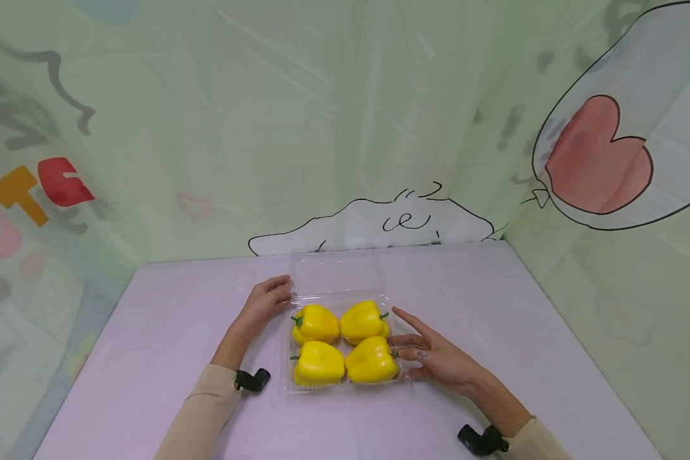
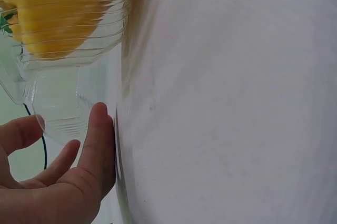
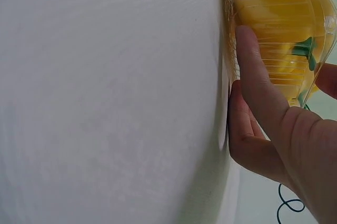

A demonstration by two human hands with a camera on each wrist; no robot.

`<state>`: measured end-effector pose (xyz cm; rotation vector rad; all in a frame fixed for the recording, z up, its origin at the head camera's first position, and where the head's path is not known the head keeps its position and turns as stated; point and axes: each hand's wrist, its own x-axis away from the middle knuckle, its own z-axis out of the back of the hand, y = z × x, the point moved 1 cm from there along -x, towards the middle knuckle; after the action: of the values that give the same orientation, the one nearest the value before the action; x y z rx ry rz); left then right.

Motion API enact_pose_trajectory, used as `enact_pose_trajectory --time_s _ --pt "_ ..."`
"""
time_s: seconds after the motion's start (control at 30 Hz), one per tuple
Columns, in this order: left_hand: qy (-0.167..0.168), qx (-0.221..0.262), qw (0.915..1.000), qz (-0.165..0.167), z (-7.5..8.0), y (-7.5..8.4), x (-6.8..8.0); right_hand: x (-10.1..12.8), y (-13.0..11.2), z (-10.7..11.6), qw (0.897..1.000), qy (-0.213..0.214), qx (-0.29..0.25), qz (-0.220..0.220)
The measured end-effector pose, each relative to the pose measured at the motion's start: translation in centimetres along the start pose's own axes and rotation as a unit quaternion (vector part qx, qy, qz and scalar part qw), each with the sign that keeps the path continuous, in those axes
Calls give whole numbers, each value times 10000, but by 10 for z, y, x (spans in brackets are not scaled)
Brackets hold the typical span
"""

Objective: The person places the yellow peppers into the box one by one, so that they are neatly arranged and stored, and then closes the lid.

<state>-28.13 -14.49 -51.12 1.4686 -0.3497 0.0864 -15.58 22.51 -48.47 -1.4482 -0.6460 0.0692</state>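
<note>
A clear plastic clamshell tray (image 1: 345,388) sits mid-table and holds several yellow bell peppers (image 1: 315,323) with green stems. Its clear lid (image 1: 335,275) lies open and flat behind it. My left hand (image 1: 267,299) rests at the lid's left edge, fingers loosely bent and touching the plastic. In the left wrist view the lid corner (image 2: 58,113) sits between the spread thumb and fingers of my left hand (image 2: 79,182), not squeezed. My right hand (image 1: 431,354) lies against the tray's right side with straight fingers. In the right wrist view its fingers (image 3: 258,77) press the ribbed tray wall (image 3: 274,19).
The table (image 1: 494,306) has a pale lilac cover. Green printed sheets hang close behind it and along both sides. A black wrist camera mount (image 1: 253,379) sits on each forearm.
</note>
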Motion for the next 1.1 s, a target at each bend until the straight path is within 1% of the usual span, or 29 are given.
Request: enact_pose_trajectory --time_s 0.3,0.43,0.67,0.9,1.1 --pt "-119 258 9996 44 -1 -1 0 0 1 1 10000 -13 -13 20" --pt "-181 262 9995 44 0 -1 1 0 1 0 10000 -16 -22 23" --pt "-245 256 9994 -48 1 1 3 -1 1 1 10000 -25 -11 50" --pt "-275 160 9991 -297 4 3 3 0 -1 0 10000 -17 4 40" --pt "-187 295 9979 -550 4 7 4 0 1 1 10000 -22 -36 25"
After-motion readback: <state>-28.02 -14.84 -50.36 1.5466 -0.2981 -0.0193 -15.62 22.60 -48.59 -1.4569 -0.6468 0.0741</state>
